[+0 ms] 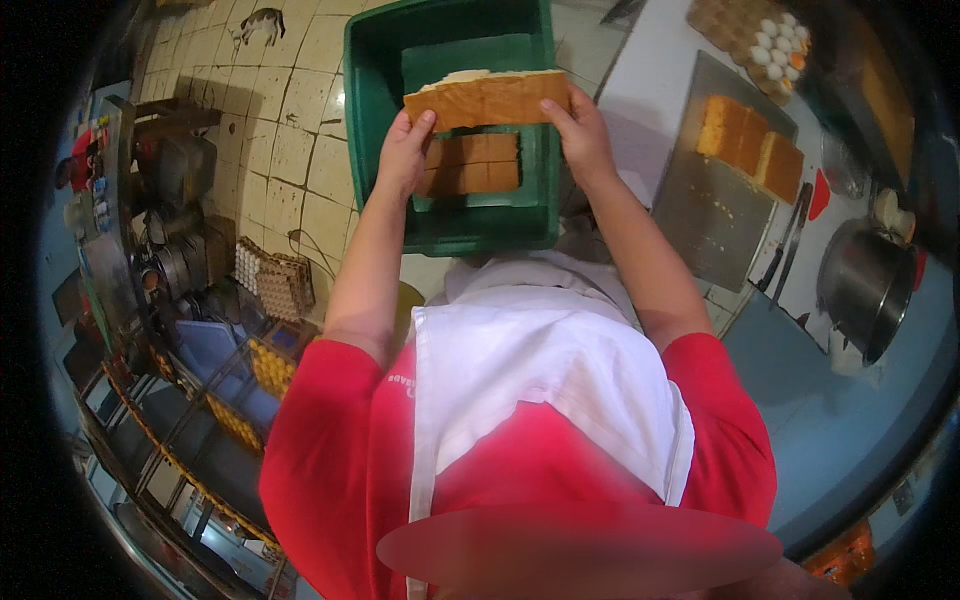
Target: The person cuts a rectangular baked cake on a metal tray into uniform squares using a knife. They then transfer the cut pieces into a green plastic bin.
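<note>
Between them, my left hand (405, 150) and my right hand (585, 139) hold a long slab of sponge cake (487, 101) by its two ends. The slab has a brown top crust scored or cut across, and a pale, ragged far edge. It hangs above a deep green plastic bin (480, 244). Inside the bin lie brown cake pieces (472, 165), side by side on the bottom. The slab and my left hand partly hide them.
To the right, a metal tray (694, 202) holds more cake blocks (739, 142) and crumbs. A long knife (791, 232) lies by its edge, near a metal pot (862, 285). Eggs (780, 49) sit beyond. Egg trays (277, 281) and a cat (262, 26) are on the left.
</note>
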`<state>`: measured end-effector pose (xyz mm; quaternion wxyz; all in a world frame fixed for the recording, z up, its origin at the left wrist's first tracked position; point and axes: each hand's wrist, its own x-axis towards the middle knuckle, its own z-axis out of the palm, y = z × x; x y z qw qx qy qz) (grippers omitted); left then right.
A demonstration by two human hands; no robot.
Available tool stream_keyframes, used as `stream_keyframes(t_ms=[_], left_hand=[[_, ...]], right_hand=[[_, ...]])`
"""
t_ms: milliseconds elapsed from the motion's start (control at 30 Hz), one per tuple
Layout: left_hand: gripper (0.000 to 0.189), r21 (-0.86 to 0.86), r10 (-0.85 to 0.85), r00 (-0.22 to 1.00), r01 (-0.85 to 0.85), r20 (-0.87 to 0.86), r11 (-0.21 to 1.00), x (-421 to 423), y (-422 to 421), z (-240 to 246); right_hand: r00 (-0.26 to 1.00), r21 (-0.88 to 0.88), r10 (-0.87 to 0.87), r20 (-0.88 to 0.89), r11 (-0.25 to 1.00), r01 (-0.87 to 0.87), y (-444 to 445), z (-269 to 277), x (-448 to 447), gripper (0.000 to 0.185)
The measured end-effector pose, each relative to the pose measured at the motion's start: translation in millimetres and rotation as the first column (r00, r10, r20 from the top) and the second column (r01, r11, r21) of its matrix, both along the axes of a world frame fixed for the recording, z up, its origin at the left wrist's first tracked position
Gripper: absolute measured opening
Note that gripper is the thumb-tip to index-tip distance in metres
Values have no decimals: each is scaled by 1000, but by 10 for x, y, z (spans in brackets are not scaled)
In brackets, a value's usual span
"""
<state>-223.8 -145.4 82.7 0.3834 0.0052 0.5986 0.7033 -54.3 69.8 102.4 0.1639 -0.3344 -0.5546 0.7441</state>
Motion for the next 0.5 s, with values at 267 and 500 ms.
stream_keyframes(t_ms=[267,500], left_hand=[[35,-89,-58,998,58,1,994,-663,-550,-1248],[34,-351,-155,988,150,13,924,-716,-519,-1853]], right_hand=[[970,-177,18,242,984,26,-437,-1281,-896,46],[902,-169,-46,430,977,131,-549,-1868,-961,45]])
